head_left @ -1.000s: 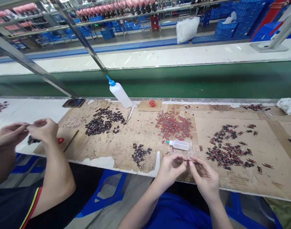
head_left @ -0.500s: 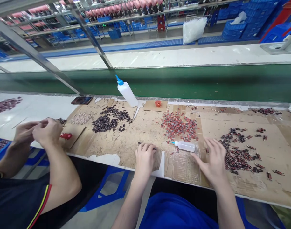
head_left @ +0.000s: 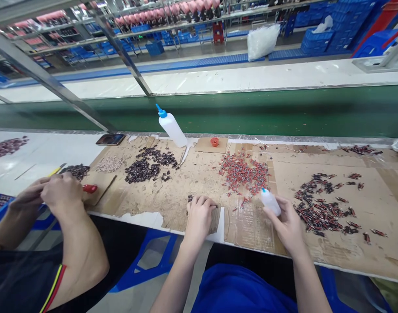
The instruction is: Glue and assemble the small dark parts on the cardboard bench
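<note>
My right hand (head_left: 288,221) is closed round a small translucent squeeze bottle (head_left: 270,201), lifted and tilted with its blue tip up and leftward. Beside it lies a pile of small red parts with metal ends (head_left: 242,171). To its right is a heap of dark-and-red parts (head_left: 322,213). My left hand (head_left: 199,215) rests on the cardboard near the table's front edge, fingers bent and together. Small dark bits (head_left: 190,198) show at its fingertips; what lies under the fingers is hidden.
A larger white bottle with a blue nozzle (head_left: 173,130) stands behind black parts (head_left: 143,167). A red cap (head_left: 214,141) sits on a cardboard piece. At left, a co-worker's hands (head_left: 60,191) work near a phone (head_left: 110,139). A metal post (head_left: 130,65) slants overhead.
My right hand has taken hold of the small squeeze bottle that lay on the cardboard and raised its tip. My left hand has barely moved. The co-worker's hands have shifted down, uncovering a yellow tool.
</note>
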Action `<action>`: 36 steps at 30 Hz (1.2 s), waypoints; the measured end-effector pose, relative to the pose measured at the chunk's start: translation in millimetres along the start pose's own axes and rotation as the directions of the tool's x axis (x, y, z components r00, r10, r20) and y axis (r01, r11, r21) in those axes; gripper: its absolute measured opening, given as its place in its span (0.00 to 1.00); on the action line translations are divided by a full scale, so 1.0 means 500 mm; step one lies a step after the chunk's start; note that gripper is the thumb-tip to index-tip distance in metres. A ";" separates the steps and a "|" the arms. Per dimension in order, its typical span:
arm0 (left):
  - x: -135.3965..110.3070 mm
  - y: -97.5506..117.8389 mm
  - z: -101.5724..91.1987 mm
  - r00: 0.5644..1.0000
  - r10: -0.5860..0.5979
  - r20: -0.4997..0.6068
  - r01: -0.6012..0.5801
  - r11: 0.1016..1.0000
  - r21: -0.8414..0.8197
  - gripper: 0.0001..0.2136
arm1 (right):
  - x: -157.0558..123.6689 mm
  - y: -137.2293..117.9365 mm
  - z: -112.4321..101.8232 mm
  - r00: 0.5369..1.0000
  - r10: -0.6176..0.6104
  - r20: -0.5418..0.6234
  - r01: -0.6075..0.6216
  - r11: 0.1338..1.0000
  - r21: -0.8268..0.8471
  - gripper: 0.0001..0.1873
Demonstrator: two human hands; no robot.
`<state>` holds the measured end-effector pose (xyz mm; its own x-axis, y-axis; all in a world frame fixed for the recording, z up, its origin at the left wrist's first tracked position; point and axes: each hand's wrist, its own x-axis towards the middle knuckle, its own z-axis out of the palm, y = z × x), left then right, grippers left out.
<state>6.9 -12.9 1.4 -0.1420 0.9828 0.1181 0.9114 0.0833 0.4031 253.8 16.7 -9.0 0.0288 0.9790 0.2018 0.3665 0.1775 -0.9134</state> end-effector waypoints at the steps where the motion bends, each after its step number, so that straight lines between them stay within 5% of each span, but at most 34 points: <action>1: -0.001 0.002 0.000 1.000 0.000 -0.005 0.000 1.000 -0.006 0.08 | -0.007 0.000 -0.009 0.996 0.074 -0.043 -0.070 0.993 0.096 0.22; 6: -0.009 0.041 0.015 0.991 0.124 -0.045 -0.130 0.978 -0.166 0.06 | -0.022 0.007 -0.038 0.934 0.311 -0.176 -0.189 0.847 0.496 0.22; 10: -0.021 0.103 0.054 0.969 0.246 -0.019 -0.237 0.907 -0.347 0.05 | -0.020 0.003 -0.035 0.882 0.391 -0.263 -0.153 0.766 0.625 0.20; 14: -0.028 0.139 0.079 0.978 0.199 0.066 -0.159 0.909 -0.384 0.06 | -0.029 0.002 -0.016 0.863 0.380 -0.333 -0.164 0.834 0.527 0.19; 20: -0.029 0.128 0.070 0.977 0.158 0.144 -0.082 0.898 -0.431 0.09 | -0.049 -0.007 0.005 0.896 0.210 -0.391 -0.134 0.968 0.214 0.19; 36: -0.028 0.126 0.078 0.982 0.159 0.097 -0.096 0.879 -0.467 0.07 | -0.054 -0.004 0.011 0.931 0.191 -0.311 -0.194 0.981 0.021 0.23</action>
<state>81.5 -15.2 -10.2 0.0430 0.9948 0.0918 0.6342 -0.0982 0.7669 247.2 -9.4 -14.6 0.3862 0.9141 0.1237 0.3340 -0.0136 -0.9425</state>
